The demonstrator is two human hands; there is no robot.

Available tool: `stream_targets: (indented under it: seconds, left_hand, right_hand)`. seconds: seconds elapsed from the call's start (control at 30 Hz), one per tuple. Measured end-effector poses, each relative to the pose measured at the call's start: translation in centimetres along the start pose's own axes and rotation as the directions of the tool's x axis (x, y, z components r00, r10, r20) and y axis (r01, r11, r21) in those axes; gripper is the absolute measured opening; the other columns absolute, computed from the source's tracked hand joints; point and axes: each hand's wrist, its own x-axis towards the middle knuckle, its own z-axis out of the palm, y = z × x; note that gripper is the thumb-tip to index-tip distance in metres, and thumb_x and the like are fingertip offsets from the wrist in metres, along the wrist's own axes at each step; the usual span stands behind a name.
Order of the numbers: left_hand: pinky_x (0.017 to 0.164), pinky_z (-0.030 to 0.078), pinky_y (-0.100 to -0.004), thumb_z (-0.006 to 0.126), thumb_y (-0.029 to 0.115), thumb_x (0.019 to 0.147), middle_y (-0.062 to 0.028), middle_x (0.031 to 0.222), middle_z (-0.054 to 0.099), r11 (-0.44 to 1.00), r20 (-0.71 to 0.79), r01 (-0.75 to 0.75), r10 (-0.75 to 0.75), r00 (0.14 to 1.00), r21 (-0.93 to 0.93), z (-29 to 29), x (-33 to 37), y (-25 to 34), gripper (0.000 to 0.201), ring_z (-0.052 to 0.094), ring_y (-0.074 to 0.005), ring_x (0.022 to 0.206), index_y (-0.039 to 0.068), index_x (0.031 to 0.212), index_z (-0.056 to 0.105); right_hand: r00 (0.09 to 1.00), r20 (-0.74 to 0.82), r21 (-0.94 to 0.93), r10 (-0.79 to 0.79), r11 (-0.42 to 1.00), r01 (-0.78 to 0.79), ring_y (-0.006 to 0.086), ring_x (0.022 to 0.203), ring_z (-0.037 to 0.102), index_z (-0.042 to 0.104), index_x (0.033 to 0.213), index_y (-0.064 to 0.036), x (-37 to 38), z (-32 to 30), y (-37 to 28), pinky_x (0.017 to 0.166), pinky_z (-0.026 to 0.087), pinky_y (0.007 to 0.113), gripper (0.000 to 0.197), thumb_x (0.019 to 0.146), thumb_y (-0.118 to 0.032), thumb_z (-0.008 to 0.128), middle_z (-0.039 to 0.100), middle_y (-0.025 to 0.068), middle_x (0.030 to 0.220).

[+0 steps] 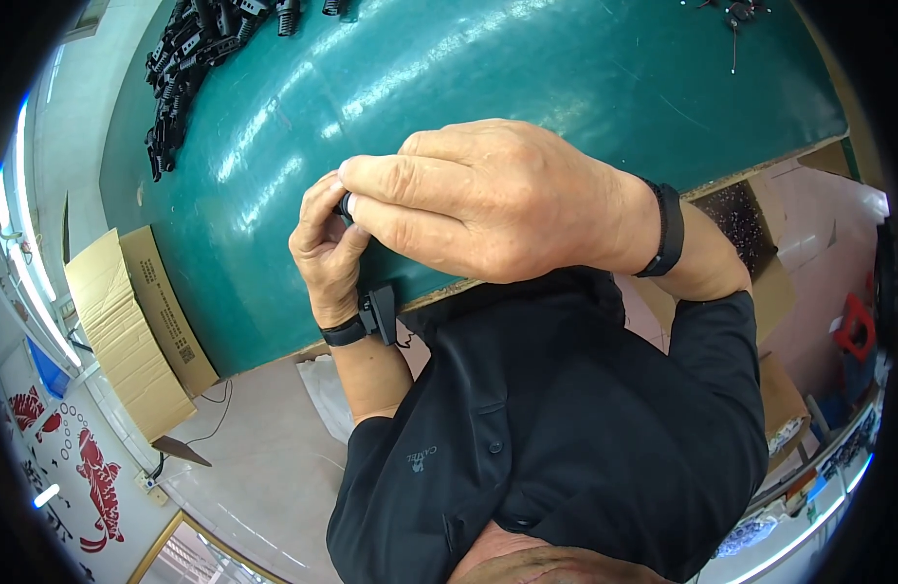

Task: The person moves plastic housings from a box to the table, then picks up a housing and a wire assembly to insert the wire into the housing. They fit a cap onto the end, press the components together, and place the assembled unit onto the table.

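So the green counter [604, 88] is taking up most of the view here, and a person in a black shirt [604, 389] is leaning in at its near edge. An open cardboard box [128, 331] is standing by the left end, and another box [775, 282], holding lots of tiny dark bits, is sitting just below the edge on the right.

Over at the far left of the counter a heap of black parts [181, 68] is lying in a jumble, some of them showing ribbed, coil-like sections. The right hand [478, 195] is reaching across and pinching with thumb and forefinger; the left hand [327, 258] is curling its fingers in to meet it. A few thin dark bits [741, 15] are lying well apart at the far right.

Smallest of all — the small black piece [346, 204] is sitting between both sets of fingertips, above the counter, mostly covered.

Progress? This one's looking mid-handling to me, not yet set down. Whether that heap is finished or waiting — can't tell, so I'm not guessing how many are left.
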Motion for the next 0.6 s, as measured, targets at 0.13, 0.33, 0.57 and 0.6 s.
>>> stream_targets:
  seconds: [0.13, 0.33, 0.57, 0.6]
  left_hand:
    - [0.112, 0.046, -0.04, 0.088, 0.007, 0.082, -0.0153, 0.136, 0.065, 0.999, 0.014, -0.014, 0.014, 1.0, 0.04, 0.3, 0.3, -0.1, 0.052, 0.059, -0.0285, 0.13, 0.001, 0.131, 0.069]
    - [0.109, 0.048, -0.039, 0.088, 0.005, 0.082, -0.0159, 0.135, 0.066, 0.999, 0.006, -0.021, 0.021, 1.0, 0.038, 0.4, 0.3, -0.1, 0.051, 0.06, -0.0276, 0.127, 0.0, 0.13, 0.07]
    - [0.106, 0.049, -0.037, 0.089, 0.008, 0.081, -0.0156, 0.129, 0.068, 0.999, 0.023, -0.047, 0.047, 0.999, -0.001, 1.2, 0.7, 1.2, 0.05, 0.063, -0.0257, 0.122, -0.001, 0.127, 0.071]
    - [0.105, 0.05, -0.0365, 0.089, 0.008, 0.081, -0.0154, 0.128, 0.069, 0.999, 0.028, -0.049, 0.049, 0.998, -0.018, 1.3, 0.8, 1.4, 0.05, 0.064, -0.0252, 0.12, -0.002, 0.126, 0.071]
  right_hand:
    - [1.0, -0.002, 0.016, 0.0, 1.0, 0.0, 0.0196, 0.075, 0.07, 0.071, 0.101, 0.0029, -0.6, 0.8, 0.3, 0.064, 0.059, 0.028, 0.02, 0.084, -0.008, 0.073, 0.07, 0.017, 0.113]
    - [0.997, 0.069, 0.047, 0.038, 0.998, -0.041, 0.0214, 0.077, 0.071, 0.07, 0.102, 0.003, -0.6, 0.9, 0.1, 0.066, 0.06, 0.03, 0.021, 0.084, -0.008, 0.073, 0.07, 0.0173, 0.115]
    - [0.99, 0.07, 0.131, 0.123, 0.983, -0.132, 0.0252, 0.086, 0.074, 0.071, 0.105, 0.0017, -1.1, 1.1, 0.3, 0.07, 0.062, 0.032, 0.021, 0.085, -0.003, 0.074, 0.071, 0.0174, 0.118]
    - [0.982, 0.058, 0.155, 0.178, 0.97, -0.185, 0.0262, 0.087, 0.074, 0.071, 0.106, 0.0014, -1.4, 1.4, 0.3, 0.072, 0.062, 0.032, 0.021, 0.085, -0.002, 0.074, 0.072, 0.0174, 0.118]
